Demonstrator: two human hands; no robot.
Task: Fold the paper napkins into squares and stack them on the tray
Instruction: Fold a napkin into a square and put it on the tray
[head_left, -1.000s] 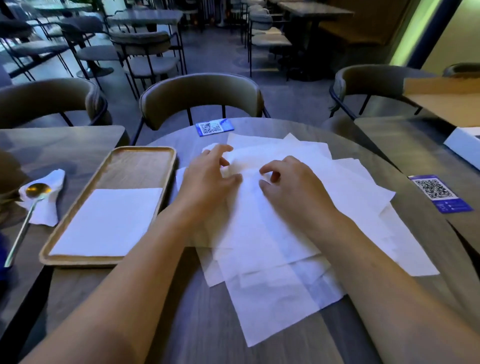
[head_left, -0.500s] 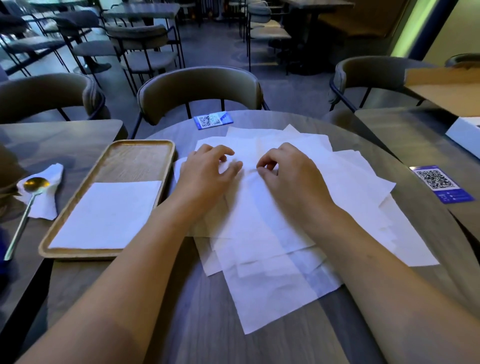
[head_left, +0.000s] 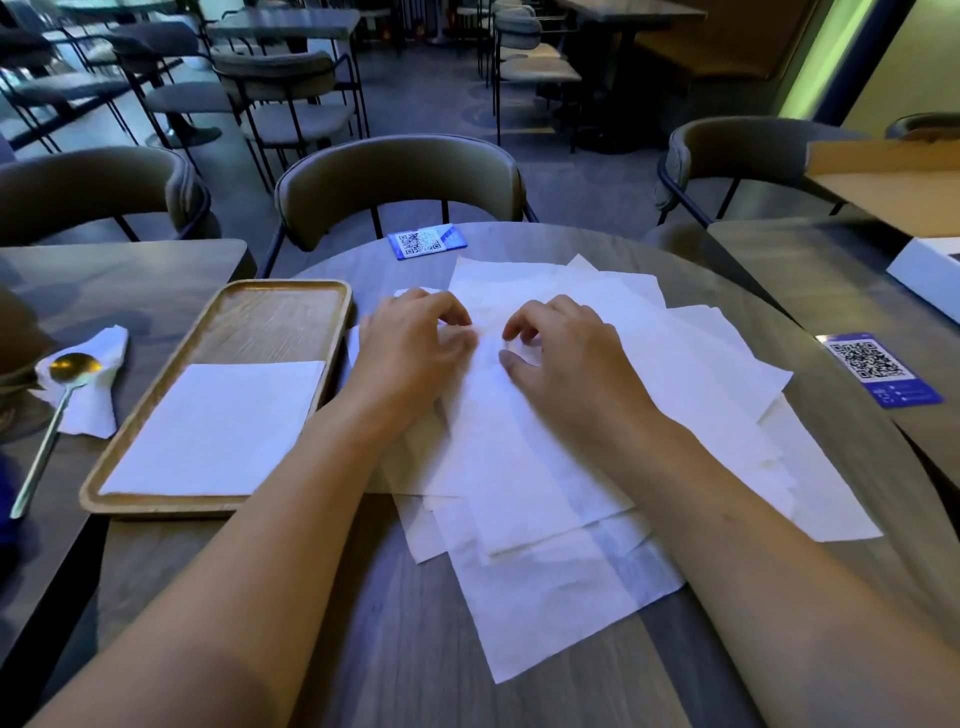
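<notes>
A loose pile of unfolded white paper napkins (head_left: 691, 374) covers the middle of the round table (head_left: 363, 649). The top napkin (head_left: 509, 467) lies as a long strip running toward me. My left hand (head_left: 415, 358) and my right hand (head_left: 571, 369) sit side by side at its far end. On both hands the curled fingers and thumb pinch the paper there. To the left stands a wooden tray (head_left: 275, 322), with one folded square napkin (head_left: 218, 426) in its near half.
A gold spoon (head_left: 52, 421) lies on a crumpled napkin (head_left: 98, 410) on the left table. Blue QR cards lie at the far edge (head_left: 426, 241) and on the right (head_left: 878, 369). A white box (head_left: 930, 270) sits far right. Chairs (head_left: 400, 182) ring the table.
Both hands have crept a little farther up the pile, and their fingers have curled tighter onto the far end of the top napkin. The tray and its napkin are unchanged.
</notes>
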